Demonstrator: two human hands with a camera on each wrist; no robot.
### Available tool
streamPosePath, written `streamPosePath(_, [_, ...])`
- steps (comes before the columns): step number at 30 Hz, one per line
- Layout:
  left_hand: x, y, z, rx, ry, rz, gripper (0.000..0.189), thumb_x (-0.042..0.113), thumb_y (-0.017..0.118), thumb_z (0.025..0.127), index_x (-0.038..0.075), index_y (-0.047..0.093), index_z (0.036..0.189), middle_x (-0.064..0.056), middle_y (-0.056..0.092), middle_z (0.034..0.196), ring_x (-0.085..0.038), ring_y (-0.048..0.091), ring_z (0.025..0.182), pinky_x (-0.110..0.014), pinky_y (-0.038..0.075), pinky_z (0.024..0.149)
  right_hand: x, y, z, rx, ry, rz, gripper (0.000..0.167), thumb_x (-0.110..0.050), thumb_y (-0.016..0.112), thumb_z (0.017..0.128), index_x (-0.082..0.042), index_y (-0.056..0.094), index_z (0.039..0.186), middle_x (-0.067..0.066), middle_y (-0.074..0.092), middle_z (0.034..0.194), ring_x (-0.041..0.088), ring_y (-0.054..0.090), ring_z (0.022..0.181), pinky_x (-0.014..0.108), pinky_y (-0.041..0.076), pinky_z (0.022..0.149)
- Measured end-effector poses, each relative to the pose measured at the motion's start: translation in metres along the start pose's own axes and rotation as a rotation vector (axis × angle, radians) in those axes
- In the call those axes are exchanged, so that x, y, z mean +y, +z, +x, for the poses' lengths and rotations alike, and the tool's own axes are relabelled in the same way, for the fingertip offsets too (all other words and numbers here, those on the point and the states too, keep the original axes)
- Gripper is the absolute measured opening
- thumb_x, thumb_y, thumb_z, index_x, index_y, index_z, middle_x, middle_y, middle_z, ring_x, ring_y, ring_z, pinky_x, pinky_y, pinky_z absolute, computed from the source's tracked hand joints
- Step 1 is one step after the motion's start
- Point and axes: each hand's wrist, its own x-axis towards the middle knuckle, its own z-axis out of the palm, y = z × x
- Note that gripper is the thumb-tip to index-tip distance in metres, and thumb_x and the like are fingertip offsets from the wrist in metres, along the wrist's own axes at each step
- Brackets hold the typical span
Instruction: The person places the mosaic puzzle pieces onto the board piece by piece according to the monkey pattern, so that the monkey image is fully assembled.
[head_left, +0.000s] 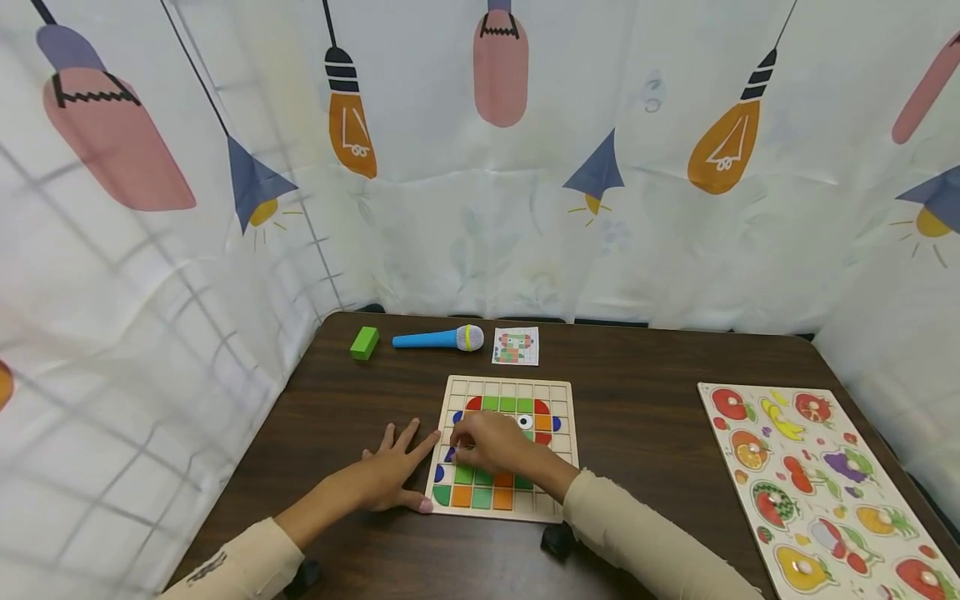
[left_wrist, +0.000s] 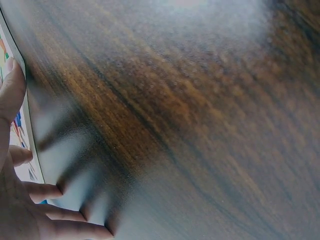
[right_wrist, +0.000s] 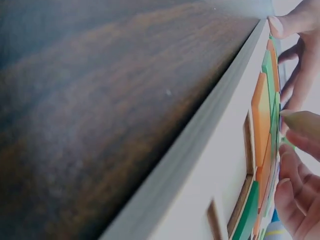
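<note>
A square wooden grid board [head_left: 558,392] lies on the table, with red, green, orange and blue tiles and a white eye piece [head_left: 525,422] set in its cells. My left hand [head_left: 390,475] is spread beside its left edge, thumb at the near corner and one fingertip at the side rim. Over the left part of the grid is my right hand [head_left: 491,442], thumb and fingers bent and low over the tiles. Close by its fingertips shows a blue tile [head_left: 450,455]. I cannot tell whether the right fingers hold a piece. Some tiles are hidden beneath that hand.
Behind the board lie a green block [head_left: 364,342], a blue toy microphone [head_left: 435,338] and a small pattern card [head_left: 516,346]. A fruit puzzle board [head_left: 817,492] lies along the right side of the dark wooden table [head_left: 637,400]. A patterned curtain [head_left: 465,217] hangs behind.
</note>
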Motion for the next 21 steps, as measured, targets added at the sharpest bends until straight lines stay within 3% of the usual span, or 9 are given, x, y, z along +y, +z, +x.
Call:
streamPosePath(13, [0.0008, 0.0001, -0.0013, 0.003, 0.006, 0.007, 0.102, 0.062, 0.071, 0.081, 0.022, 0.022, 0.161, -0.025, 0.012, 0.166, -0.063, 0.012, 0.145, -0.081, 0.032, 0.096, -0.0039, 0.0019, 0.0052, 0.02, 0.048, -0.006, 0.008, -0.027, 0.077, 0.09, -0.02, 0.079, 0.09, -0.013, 0.065, 0.075, 0.003, 0.052, 0.068, 0.018, 0.045, 0.061])
streamPosePath(21, [0.0004, -0.0003, -0.0006, 0.004, 0.009, 0.005, 0.102, 0.062, 0.072, 0.081, 0.022, 0.022, 0.161, -0.026, 0.012, 0.165, -0.063, 0.012, 0.145, -0.082, 0.032, 0.096, -0.0054, 0.0037, 0.007, 0.042, 0.011, 0.001, 0.007, -0.025, 0.077, 0.09, -0.02, 0.082, 0.091, -0.013, 0.071, 0.081, 0.001, 0.053, 0.07, 0.017, 0.046, 0.062])
